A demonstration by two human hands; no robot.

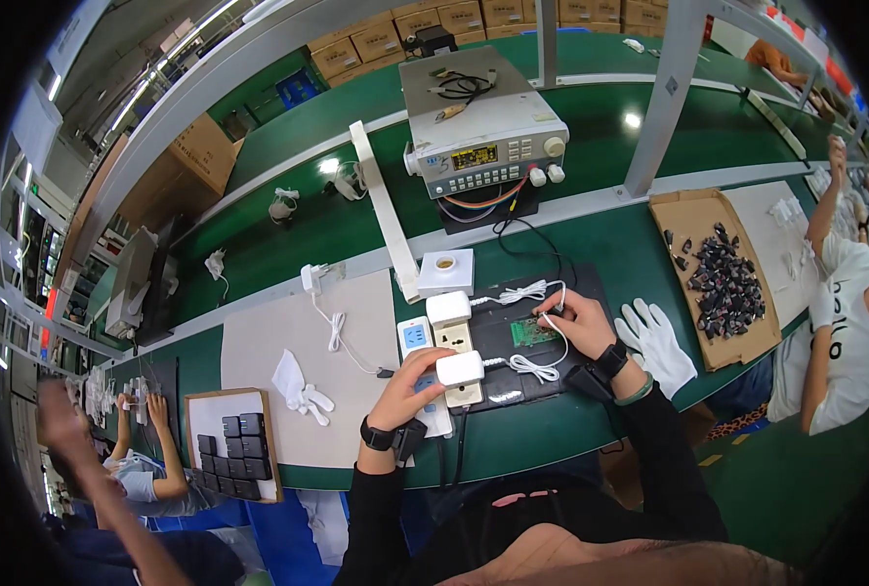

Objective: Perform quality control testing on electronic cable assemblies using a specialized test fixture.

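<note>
Here the left hand had its fingers and thumb closed about the near white charger, which sat on the beige socket strip. Over to the right hand: it was pinching a white cable close beside the green circuit board, which lay flat on a black mat. Just beyond, a second charger sat at the strip's far end, and behind that stood a small white box with a round opening in its top.

Out to the right, past a white glove, and what a load: a shallow cardboard tray held a heap of black plugs, piled thick in the middle, a few strays toward its far left corner. Away on the left, another tray, pale inside, carried black cases bunched in rows. Both trays rested on the green bench. And at the very back, brown cartons stood side by side.
</note>
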